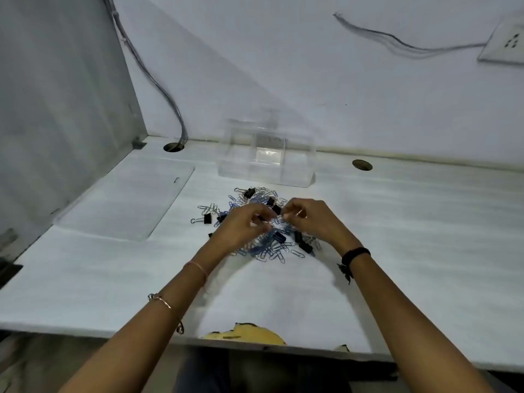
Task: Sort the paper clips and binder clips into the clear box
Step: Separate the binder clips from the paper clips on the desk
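Observation:
A heap of blue and silver paper clips (272,252) mixed with black binder clips (206,219) lies on the white desk. Behind it stands the clear box (266,163) with an inner divider, nothing visible inside. My left hand (241,226) and my right hand (307,219) hover over the middle of the heap, fingers curled and fingertips close together. Both seem to pinch at clips between them, with a black binder clip (276,209) at the fingertips. What each hand holds is blurred.
A clear flat lid (127,202) lies on the desk to the left of the heap. Two cable holes (173,146) (362,165) sit near the back wall, cables running up from the left one. A grey partition closes the left side. The desk's front edge is chipped.

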